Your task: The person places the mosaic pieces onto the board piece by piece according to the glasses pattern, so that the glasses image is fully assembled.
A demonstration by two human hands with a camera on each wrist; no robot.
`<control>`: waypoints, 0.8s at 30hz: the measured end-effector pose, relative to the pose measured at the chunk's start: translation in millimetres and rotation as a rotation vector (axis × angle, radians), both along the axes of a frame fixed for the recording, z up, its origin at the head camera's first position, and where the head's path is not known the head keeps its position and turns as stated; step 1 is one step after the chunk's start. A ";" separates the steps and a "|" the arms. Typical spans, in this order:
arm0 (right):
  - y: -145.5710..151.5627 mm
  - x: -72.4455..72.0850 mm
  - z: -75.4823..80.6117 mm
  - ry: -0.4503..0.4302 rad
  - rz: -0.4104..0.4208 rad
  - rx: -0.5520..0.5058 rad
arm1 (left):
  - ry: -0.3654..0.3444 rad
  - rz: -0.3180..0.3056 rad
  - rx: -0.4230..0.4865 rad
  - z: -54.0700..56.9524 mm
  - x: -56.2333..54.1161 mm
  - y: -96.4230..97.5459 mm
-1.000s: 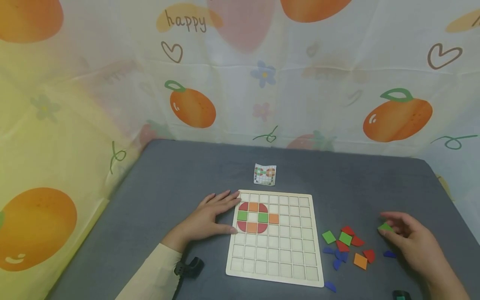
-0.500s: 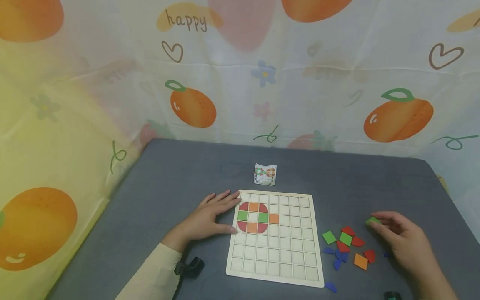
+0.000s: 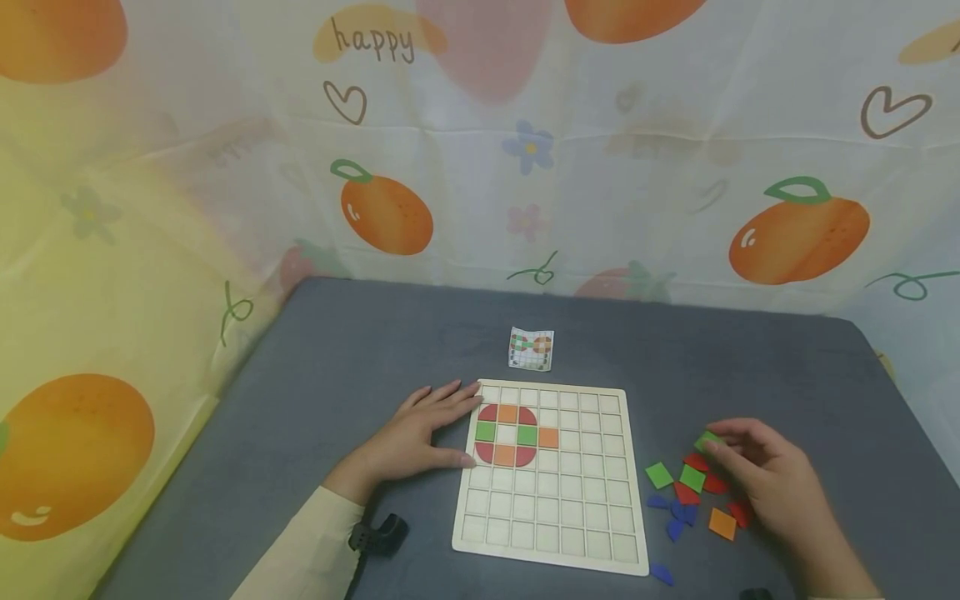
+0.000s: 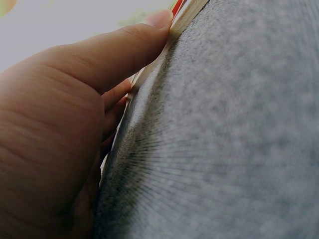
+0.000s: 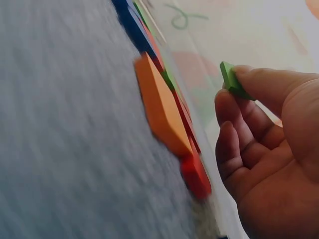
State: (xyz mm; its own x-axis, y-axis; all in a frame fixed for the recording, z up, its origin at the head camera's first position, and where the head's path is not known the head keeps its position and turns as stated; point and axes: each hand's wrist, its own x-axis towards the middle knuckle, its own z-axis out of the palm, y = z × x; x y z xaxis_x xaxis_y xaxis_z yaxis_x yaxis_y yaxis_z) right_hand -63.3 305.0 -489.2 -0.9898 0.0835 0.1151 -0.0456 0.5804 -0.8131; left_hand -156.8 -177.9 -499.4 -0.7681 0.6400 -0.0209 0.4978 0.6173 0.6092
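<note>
My right hand (image 3: pixel 772 479) pinches a green square tile (image 5: pixel 232 82) between thumb and fingers, held above the loose pieces right of the board. With fingers spread, my left hand (image 3: pixel 408 442) rests at the left edge of the pale wooden grid board (image 3: pixel 551 508); its thumb touches the rim in the left wrist view. On the board, red rounded corner pieces (image 3: pixel 487 413), orange squares (image 3: pixel 507 414) and green squares (image 3: pixel 527 435) form a ring around one bare cell. Another orange square (image 3: pixel 548 437) adjoins the ring's right side.
Loose pieces lie right of the board: green squares (image 3: pixel 659 475), red pieces (image 3: pixel 686 493), blue pieces (image 3: pixel 675 529) and an orange square (image 3: pixel 722 524). One blue piece (image 3: pixel 661 573) lies near the board's lower right corner. A small pattern card (image 3: pixel 531 349) lies behind the board.
My right hand has moved left with the green square tile, from the table's right side to over the loose pieces. The left hand and board have stayed put.
</note>
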 end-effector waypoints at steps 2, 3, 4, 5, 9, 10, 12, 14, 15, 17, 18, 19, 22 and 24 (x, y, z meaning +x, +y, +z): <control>-6.3 -0.2 1.6 0.000 0.014 -0.004 | 0.001 -0.001 -0.001 -0.2 -0.2 0.1; -9.5 -0.5 2.4 0.006 0.021 -0.006 | 0.002 -0.001 -0.002 -0.3 -0.3 0.2; -12.5 -0.8 3.2 0.010 0.027 -0.010 | 0.003 -0.001 -0.002 -0.6 -0.5 0.2; -15.3 -1.2 4.0 0.017 0.032 -0.012 | 0.004 -0.001 -0.003 -0.5 -0.6 0.2; -26.0 -2.1 6.6 0.020 0.050 -0.057 | 0.007 -0.003 -0.004 -0.1 -0.6 0.4; -28.7 -2.2 7.1 0.023 0.058 -0.066 | 0.008 -0.002 -0.004 -0.1 -0.6 0.4; -34.2 -2.0 8.4 0.030 0.079 -0.084 | 0.006 -0.002 -0.005 0.1 -0.4 0.4; -39.7 -1.8 9.4 0.040 0.106 -0.103 | 0.005 -0.001 -0.005 0.0 -0.5 0.4; -42.5 -1.7 9.4 0.042 0.120 -0.114 | 0.005 0.000 -0.004 -0.1 -0.6 0.4; -48.0 -1.8 9.6 0.044 0.140 -0.130 | 0.007 -0.001 -0.003 -0.3 -0.7 0.5; -50.6 -2.1 9.8 0.042 0.147 -0.133 | 0.009 -0.001 -0.002 -0.3 -0.8 0.5; -53.1 -2.5 10.0 0.038 0.152 -0.132 | 0.010 -0.002 -0.003 -0.2 -0.8 0.5; -60.4 -4.3 11.1 0.013 0.161 -0.126 | 0.010 -0.005 -0.004 0.3 -0.6 0.6; -65.2 -6.0 11.7 0.006 0.166 -0.117 | 0.004 -0.005 -0.004 0.8 -0.4 0.8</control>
State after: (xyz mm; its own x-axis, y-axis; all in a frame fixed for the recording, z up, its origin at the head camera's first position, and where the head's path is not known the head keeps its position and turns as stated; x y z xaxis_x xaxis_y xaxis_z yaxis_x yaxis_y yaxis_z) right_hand -69.2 239.7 -477.5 -0.9904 -0.0678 0.1203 -0.1381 0.4663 -0.8738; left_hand -157.2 -177.2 -498.6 -0.7649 0.6439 -0.0202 0.5034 0.6169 0.6050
